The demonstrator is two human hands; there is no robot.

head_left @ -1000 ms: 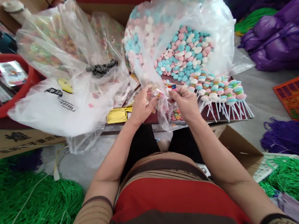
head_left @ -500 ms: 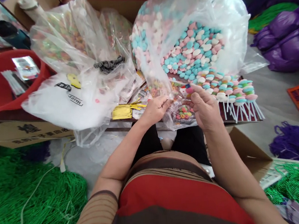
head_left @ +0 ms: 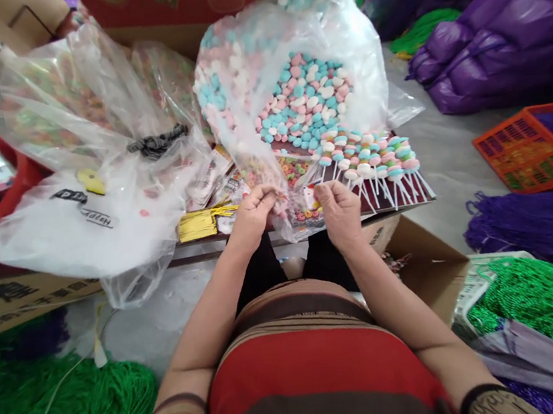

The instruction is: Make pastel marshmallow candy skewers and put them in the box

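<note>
My right hand (head_left: pixel 342 209) pinches a small clear printed bag (head_left: pixel 311 196) with a red and white picture on it, just over the table's front edge. To its left, the fingers of my left hand (head_left: pixel 253 215) are closed in a pinch; what is between them is too small to tell. Ring-shaped colourful candies (head_left: pixel 296 167) lie in clear plastic behind and below my hands. Right of my right hand lie several marshmallow skewers (head_left: pixel 368 155) on white sticks. A bundle of yellow twist ties (head_left: pixel 198 223) lies left of my left hand.
A big open bag of pink, blue and white marshmallows (head_left: pixel 310 95) stands behind. At left are a white printed plastic bag (head_left: pixel 82 224) and a red basin (head_left: pixel 26 180). An open carton (head_left: pixel 428 269) and an orange crate (head_left: pixel 526 153) are on the right.
The view has shifted right, so the table things appear farther left. My hands are a little lower in the view, and the printed bag now shows beside my right fingertips.
</note>
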